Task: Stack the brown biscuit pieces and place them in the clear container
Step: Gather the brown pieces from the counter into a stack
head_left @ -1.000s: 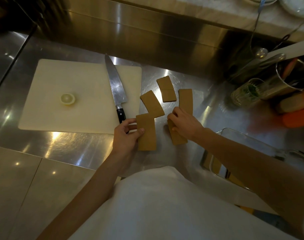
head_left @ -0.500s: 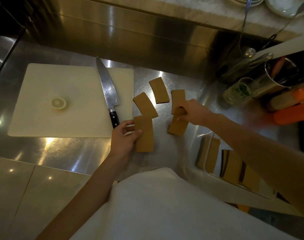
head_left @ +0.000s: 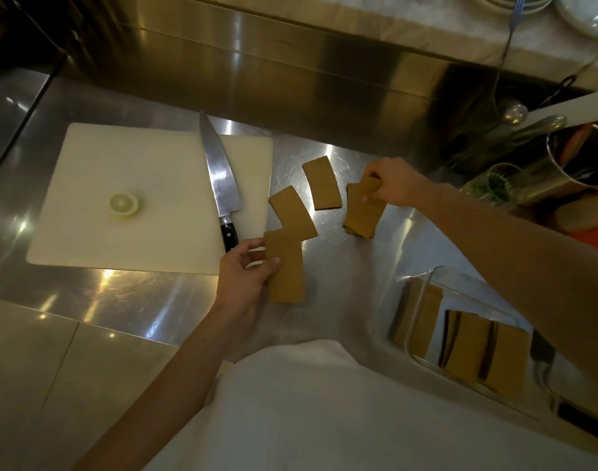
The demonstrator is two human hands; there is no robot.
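Brown rectangular biscuit pieces lie on the steel counter. My left hand [head_left: 244, 278] grips the nearest piece [head_left: 285, 266] by its left edge; a second piece [head_left: 291, 212] overlaps its top corner. A loose piece [head_left: 322, 183] lies further back. My right hand [head_left: 391, 181] holds a small stack of pieces [head_left: 363, 210] by its far end, resting over the counter. The clear container [head_left: 423, 300] sits at the lower right with several biscuit pieces [head_left: 471, 351] leaning inside it.
A white cutting board [head_left: 148, 198] holds a lemon half [head_left: 124, 204] and a chef's knife [head_left: 219, 178], handle near my left hand. Metal utensil pots [head_left: 576, 161], a glass [head_left: 494, 185] and orange items crowd the right. A steel backsplash rises behind.
My right hand carried its biscuit piece back and to the right onto another piece, forming a stack. The left hand kept its grip on the near piece. The view shifted, showing more of the container.
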